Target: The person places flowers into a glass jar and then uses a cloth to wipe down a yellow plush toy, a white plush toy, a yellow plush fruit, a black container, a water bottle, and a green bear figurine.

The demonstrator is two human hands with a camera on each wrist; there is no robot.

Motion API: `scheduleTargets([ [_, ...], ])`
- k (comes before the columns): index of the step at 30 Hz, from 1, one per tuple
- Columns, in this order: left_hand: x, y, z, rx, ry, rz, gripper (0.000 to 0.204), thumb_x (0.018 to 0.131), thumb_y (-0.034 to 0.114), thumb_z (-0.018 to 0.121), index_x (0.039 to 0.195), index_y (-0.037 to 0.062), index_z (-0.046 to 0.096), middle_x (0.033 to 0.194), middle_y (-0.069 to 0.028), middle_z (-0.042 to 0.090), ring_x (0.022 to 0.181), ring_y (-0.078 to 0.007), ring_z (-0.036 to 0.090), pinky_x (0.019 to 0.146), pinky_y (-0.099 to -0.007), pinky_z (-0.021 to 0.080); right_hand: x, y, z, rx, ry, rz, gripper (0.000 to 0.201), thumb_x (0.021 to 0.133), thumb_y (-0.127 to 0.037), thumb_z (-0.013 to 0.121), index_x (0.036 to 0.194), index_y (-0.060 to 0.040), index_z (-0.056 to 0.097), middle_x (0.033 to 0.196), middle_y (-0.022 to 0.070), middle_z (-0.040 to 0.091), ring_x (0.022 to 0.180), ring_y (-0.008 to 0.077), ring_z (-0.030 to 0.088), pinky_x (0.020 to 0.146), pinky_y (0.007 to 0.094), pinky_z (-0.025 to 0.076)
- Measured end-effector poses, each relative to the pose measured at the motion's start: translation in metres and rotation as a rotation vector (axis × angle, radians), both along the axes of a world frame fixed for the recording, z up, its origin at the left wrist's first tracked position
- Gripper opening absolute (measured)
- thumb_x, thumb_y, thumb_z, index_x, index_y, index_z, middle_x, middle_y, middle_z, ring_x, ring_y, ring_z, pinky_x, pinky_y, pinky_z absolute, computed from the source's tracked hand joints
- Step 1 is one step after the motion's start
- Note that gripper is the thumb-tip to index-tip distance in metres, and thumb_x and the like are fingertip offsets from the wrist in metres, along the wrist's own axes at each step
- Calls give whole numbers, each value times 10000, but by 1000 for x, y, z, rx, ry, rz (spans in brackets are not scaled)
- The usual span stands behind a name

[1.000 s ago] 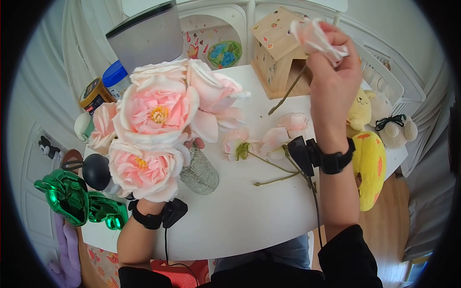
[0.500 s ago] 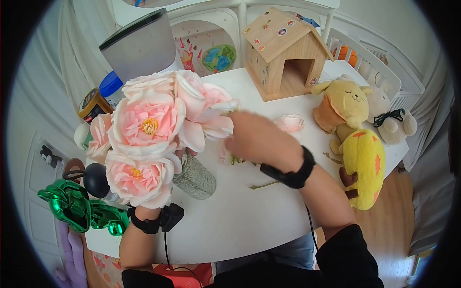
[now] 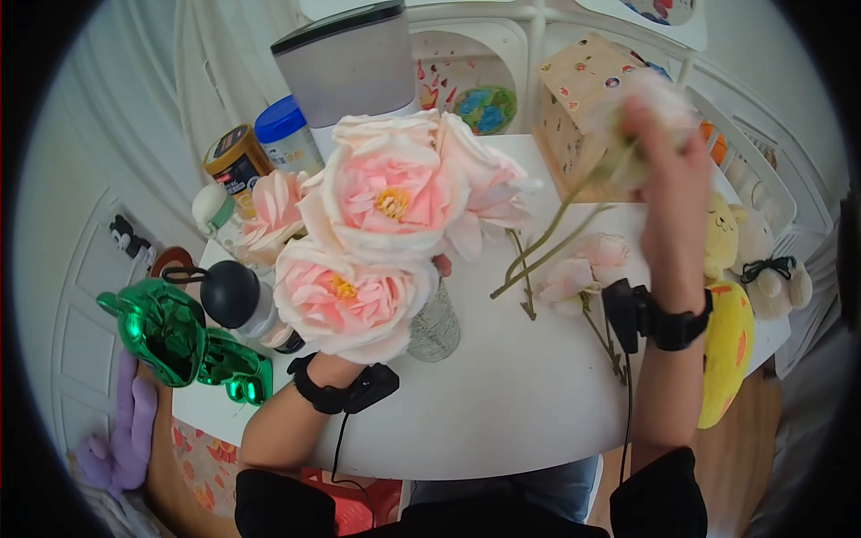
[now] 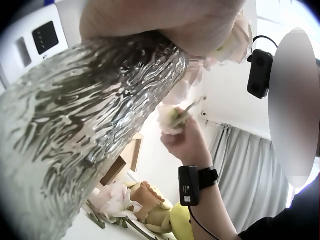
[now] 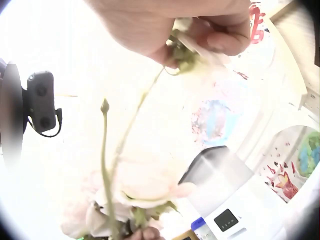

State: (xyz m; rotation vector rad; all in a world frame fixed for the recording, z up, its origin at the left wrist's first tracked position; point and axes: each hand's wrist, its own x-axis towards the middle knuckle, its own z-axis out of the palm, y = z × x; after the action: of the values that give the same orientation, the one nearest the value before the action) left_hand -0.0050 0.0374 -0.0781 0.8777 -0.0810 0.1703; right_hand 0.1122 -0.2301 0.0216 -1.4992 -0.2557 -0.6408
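Observation:
My left hand [image 4: 165, 20] grips the neck of a textured clear glass vase [image 3: 436, 325]; in the head view it is mostly hidden behind the blooms. Large pale pink artificial roses [image 3: 390, 197] with yellow centers stand over the vase mouth and lean left. My right hand [image 3: 674, 197] is raised to the right of the vase, pinching another pink artificial rose [image 3: 659, 103] just under its bloom. Its green stem [image 3: 549, 229] slants down toward the vase, blurred near the bloom. More pink roses [image 3: 603, 254] lie on the white table [image 3: 502, 403] below this hand.
A wooden toy house [image 3: 574, 117] stands at the back, partly behind the raised rose. Plush toys [image 3: 728, 350] sit along the right edge. At left are a shiny green figure [image 3: 161, 332], a black-topped bottle [image 3: 231, 296], a blue-lidded jar [image 3: 282, 130] and a tall grey container [image 3: 350, 67].
My right hand has gone from a raised position down beside the bouquet, then back up to the right with a rose. My left hand stays at the vase neck; the head view has shifted.

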Motion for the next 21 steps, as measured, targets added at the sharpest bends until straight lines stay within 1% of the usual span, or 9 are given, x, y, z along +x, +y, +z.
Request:
scheduleTargets([
  [3,4,-7,1,134,-40,40,467,996,242,589,1396,27,481,1326,-126,566,1156,-216,559,988,-345,474,-6,-4,8,247,-129,0,311,944,-312,680,1076,-30,681,979,5,677,731,45,582,589,211,436],
  [5,3,-7,2,237,-65,46,469,998,247,585,1399,28,476,1335,-124,561,1161,-213,556,991,-344,473,-13,-2,9,97,-422,-31,315,973,-294,648,1113,-12,661,987,12,671,785,58,603,664,208,460],
  [11,9,-9,6,566,-147,18,478,1005,260,572,1410,32,461,1360,-119,546,1175,-205,547,1000,-340,472,-34,36,-1,117,-568,4,220,929,-144,728,1072,-3,638,947,22,676,789,60,611,728,213,481],
  [13,12,-6,4,626,-170,13,479,1006,262,570,1412,33,459,1364,-118,544,1178,-203,546,1002,-339,472,-34,40,-10,-169,-703,-178,227,902,-78,747,1068,4,617,949,28,673,792,66,617,736,226,496],
  [14,11,-4,-5,610,-188,44,501,1006,243,573,1438,33,430,1396,-125,525,1213,-219,532,1037,-357,460,-23,41,-12,-259,-883,-278,271,855,-9,766,1069,14,602,924,52,669,785,99,636,712,235,502],
  [15,10,-3,-12,592,-202,76,526,1006,224,575,1464,33,402,1429,-132,507,1249,-234,519,1071,-374,447,-26,40,-18,-257,-879,-278,271,855,-9,766,1069,14,602,924,52,669,785,99,636,712,235,502],
  [19,2,0,-24,630,-199,153,475,1006,208,577,1422,31,433,1385,-123,525,1225,-238,531,1053,-373,450,-64,41,-25,-708,-878,5,277,754,-66,765,972,29,623,875,131,653,761,255,675,665,301,545],
  [20,2,1,-24,644,-208,177,458,1006,203,577,1408,30,443,1370,-120,531,1217,-239,535,1047,-372,451,-73,46,-27,-693,-900,103,273,717,-109,759,944,-9,644,856,116,647,725,266,660,640,327,548],
  [21,2,1,-24,659,-218,201,441,1006,197,577,1394,29,453,1356,-117,538,1208,-240,539,1041,-372,453,-72,71,-31,-469,-1027,-34,95,710,-96,692,802,-88,670,649,-12,416,536,113,504,405,242,353],
])
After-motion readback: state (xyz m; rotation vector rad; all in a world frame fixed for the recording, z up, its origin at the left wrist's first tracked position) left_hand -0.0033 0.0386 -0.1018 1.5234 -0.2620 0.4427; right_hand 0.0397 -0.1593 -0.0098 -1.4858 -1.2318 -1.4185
